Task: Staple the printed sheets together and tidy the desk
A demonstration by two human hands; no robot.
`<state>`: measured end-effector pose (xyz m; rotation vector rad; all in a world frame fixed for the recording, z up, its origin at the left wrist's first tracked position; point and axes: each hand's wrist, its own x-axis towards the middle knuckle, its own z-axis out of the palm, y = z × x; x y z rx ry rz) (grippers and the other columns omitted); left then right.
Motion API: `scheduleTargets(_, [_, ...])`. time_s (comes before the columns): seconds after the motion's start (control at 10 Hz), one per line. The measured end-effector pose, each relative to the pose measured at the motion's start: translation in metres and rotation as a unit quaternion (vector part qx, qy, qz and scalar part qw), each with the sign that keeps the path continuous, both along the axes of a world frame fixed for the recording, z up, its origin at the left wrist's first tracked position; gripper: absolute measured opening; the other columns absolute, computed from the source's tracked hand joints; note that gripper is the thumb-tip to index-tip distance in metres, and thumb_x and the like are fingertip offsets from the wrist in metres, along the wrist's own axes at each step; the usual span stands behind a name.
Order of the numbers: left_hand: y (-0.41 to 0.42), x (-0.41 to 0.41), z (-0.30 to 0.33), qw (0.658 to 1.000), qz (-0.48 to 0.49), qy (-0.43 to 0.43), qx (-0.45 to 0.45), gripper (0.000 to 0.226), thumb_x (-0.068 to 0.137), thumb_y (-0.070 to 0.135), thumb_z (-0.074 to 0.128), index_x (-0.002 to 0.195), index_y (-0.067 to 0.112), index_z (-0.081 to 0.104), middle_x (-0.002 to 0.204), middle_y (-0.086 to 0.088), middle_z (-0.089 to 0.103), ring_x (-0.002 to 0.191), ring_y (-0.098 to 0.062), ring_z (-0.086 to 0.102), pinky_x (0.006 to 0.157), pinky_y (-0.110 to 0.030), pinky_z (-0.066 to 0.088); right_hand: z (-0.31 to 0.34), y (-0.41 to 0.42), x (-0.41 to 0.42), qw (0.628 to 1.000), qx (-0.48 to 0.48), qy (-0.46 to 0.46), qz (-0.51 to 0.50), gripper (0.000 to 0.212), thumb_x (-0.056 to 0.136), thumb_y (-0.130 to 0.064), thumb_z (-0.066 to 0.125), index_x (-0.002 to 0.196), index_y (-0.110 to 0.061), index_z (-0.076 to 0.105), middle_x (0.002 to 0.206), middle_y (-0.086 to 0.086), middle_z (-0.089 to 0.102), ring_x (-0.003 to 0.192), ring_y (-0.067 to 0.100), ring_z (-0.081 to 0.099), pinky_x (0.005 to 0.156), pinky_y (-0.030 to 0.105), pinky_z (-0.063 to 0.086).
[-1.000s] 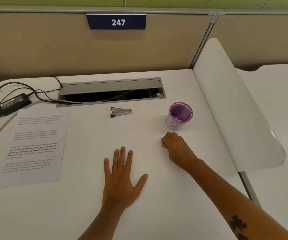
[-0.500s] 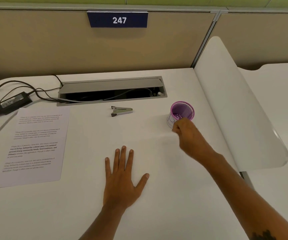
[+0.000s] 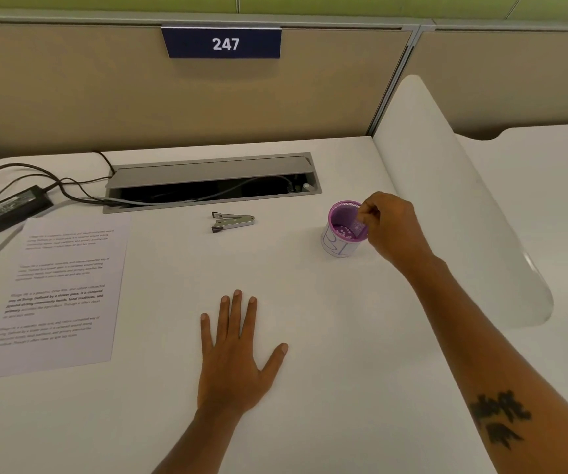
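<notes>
White desk [image 3: 309, 388] is backed by a beige partition. Sheets [image 3: 60, 292] are laid at the left edge, stapler [image 3: 231, 221] near the back edge by the cable slot [image 3: 212, 189]. Right hand [image 3: 390, 230] is pinched shut over the purple cup [image 3: 342, 230], probably for dropping something in; the item can't be told. Left hand [image 3: 238, 350] is spread flat, empty.

— What is being carried by the white desk [image 3: 309, 388]?

— 1 printed sheet [image 3: 60, 292] is lying flat at the left, with a black power adapter [image 3: 16, 206] just behind it. A small stapler [image 3: 232, 221] is resting near the cable tray [image 3: 212, 181].

— And at the right?

— A purple mesh cup [image 3: 342, 230] is standing upright. The left hand [image 3: 238, 350] is being pressed flat, fingers spread.
</notes>
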<state>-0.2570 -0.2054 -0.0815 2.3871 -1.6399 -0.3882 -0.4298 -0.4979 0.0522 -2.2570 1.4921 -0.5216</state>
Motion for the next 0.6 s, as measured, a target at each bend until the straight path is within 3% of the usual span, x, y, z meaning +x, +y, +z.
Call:
scheduleTargets(0.2, [0.000,0.000,0.000,1.000,0.001,-0.003,0.009,0.097,0.098,0.082,0.031,0.172,0.026,0.003,0.181,0.001,-0.009,0.167,-0.022,-0.010,0.134,-0.062,0.006,-0.001,0.000,-0.005,1.000,-0.026,-0.017,0.003,0.011,0.090,0.005,0.069,0.089,-0.006,0.071,0.088,0.010,0.073,0.080,0.025,0.066,0.074,0.038,0.061])
scheduleTargets(0.4, [0.001,0.000,0.000,1.000,-0.003,-0.003,0.011,0.097,0.097,0.083,0.028,0.171,0.027,0.000,0.180,0.001,-0.012,0.167,-0.021,-0.014,0.134,-0.062,0.005,-0.004,0.004,-0.009,0.999,-0.045,-0.017,0.002,0.016,0.087,0.007,0.070,0.082,-0.008,0.070,0.083,0.006,0.071,0.074,0.020,0.063,0.067,0.025,0.054])
scheduleTargets(0.5, [0.000,0.000,-0.001,1.000,0.000,-0.004,0.014,0.097,0.097,0.083,0.028,0.171,0.027,0.000,0.180,0.001,-0.012,0.167,-0.021,-0.014,0.134,-0.062,0.005,-0.006,0.007,-0.012,0.997,-0.065,-0.029,0.000,0.016,0.086,0.008,0.068,0.083,-0.007,0.071,0.083,0.008,0.073,0.075,0.022,0.066,0.071,0.038,0.061])
scheduleTargets(0.6, [0.002,0.001,0.001,1.000,0.000,-0.003,0.014,0.098,0.097,0.084,0.026,0.171,0.027,-0.001,0.180,0.001,-0.013,0.166,-0.021,-0.015,0.134,-0.061,0.003,-0.006,0.016,-0.015,0.997,-0.057,-0.049,-0.020,0.022,0.086,-0.007,0.079,0.077,-0.013,0.061,0.073,0.000,0.064,0.066,0.019,0.058,0.062,0.031,0.053])
